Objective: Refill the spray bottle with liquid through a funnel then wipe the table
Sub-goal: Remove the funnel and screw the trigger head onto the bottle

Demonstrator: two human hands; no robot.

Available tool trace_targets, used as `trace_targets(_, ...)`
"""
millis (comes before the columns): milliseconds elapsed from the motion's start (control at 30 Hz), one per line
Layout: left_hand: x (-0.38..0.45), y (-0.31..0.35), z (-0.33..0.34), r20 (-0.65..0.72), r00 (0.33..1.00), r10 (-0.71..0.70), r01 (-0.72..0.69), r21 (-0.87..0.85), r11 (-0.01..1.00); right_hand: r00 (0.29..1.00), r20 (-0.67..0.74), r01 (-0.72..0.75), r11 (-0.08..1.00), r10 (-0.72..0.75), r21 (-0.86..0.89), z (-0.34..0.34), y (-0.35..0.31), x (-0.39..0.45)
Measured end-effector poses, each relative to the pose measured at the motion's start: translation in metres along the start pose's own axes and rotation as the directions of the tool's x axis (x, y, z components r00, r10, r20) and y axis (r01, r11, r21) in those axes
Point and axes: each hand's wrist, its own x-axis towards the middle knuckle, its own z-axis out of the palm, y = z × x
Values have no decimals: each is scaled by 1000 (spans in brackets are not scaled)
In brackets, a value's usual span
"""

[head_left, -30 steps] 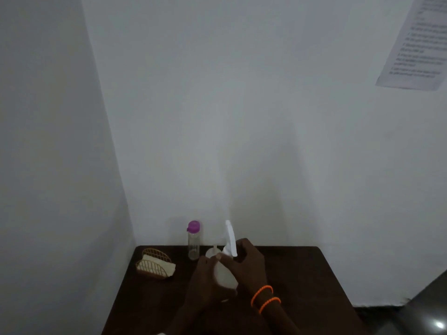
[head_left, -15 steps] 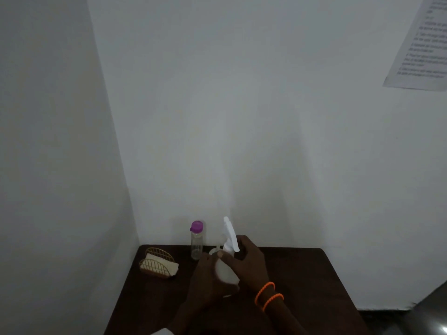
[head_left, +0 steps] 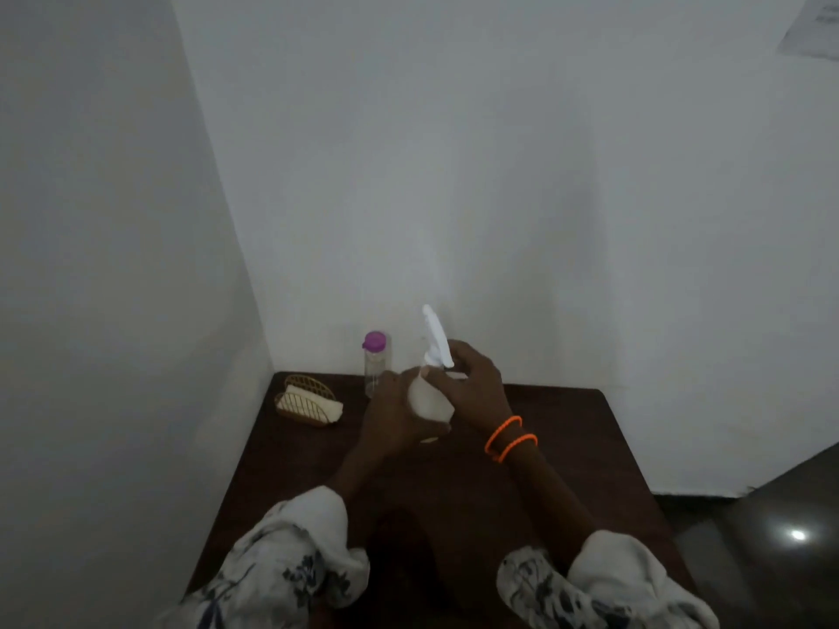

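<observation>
The dark table (head_left: 567, 447) stands pushed into a corner of white walls. Over its middle, toward the far edge, both hands hold the white spray bottle (head_left: 429, 401) upright. The left hand (head_left: 390, 422) wraps its grip around the body, likely to steady it, while the right hand (head_left: 472, 383) closes its grip on the neck below the trigger head (head_left: 436, 333), probably to unscrew it for refilling. Near the far left corner sits a wicker basket (head_left: 308, 404) holding a folded cloth (head_left: 318, 401), handy for wiping. A clear purple-capped bottle (head_left: 376, 360) stands at the far edge, just beside the hands. No funnel is plainly visible.
</observation>
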Motion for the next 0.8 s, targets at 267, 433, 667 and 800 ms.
trace_targets(267, -10, -1, 7, -9, 1000, -25, 24, -83, 996, 1000, -16, 1, 997, -3, -79, -9, 1, -5)
trace_targets(433, -13, 0, 11, 0, 999, -48, 48, -80, 996, 998, 54, 20, 998, -17, -61, -11, 4, -7)
trace_targets(667, -18, 0, 17, 2, 1000, -12, 12, 40, 999, 999, 34, -24, 998, 26, -66, -12, 7, -11)
trace_targets(800, -20, -1, 23, 19, 1000, -7, 6, 50, 999, 998, 65, -7, 999, 9, -34, -14, 12, -18)
